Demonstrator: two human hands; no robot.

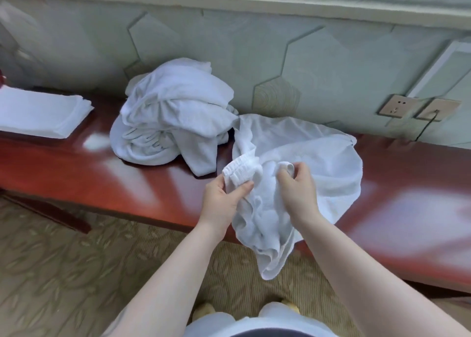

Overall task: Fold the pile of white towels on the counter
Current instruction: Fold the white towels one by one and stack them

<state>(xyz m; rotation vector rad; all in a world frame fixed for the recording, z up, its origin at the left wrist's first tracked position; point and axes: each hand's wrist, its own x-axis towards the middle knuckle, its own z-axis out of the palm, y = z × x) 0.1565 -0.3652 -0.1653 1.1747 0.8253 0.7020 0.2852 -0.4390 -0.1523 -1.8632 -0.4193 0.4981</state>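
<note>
A white towel [305,155] lies crumpled on the red-brown counter [63,168], with part of it hanging over the front edge. My left hand [224,199] grips a bunched hem of this towel. A little to the right, my right hand [298,186] pinches another fold of the same towel. Behind and to the left sits a heap of unfolded white towels [173,117]. A flat stack of folded white towels [40,114] rests at the counter's far left.
A pale green wall with hexagon panels rises behind the counter. Two wall sockets [418,108] sit at the right, one with a dark cable. Patterned carpet [63,273] covers the floor in front.
</note>
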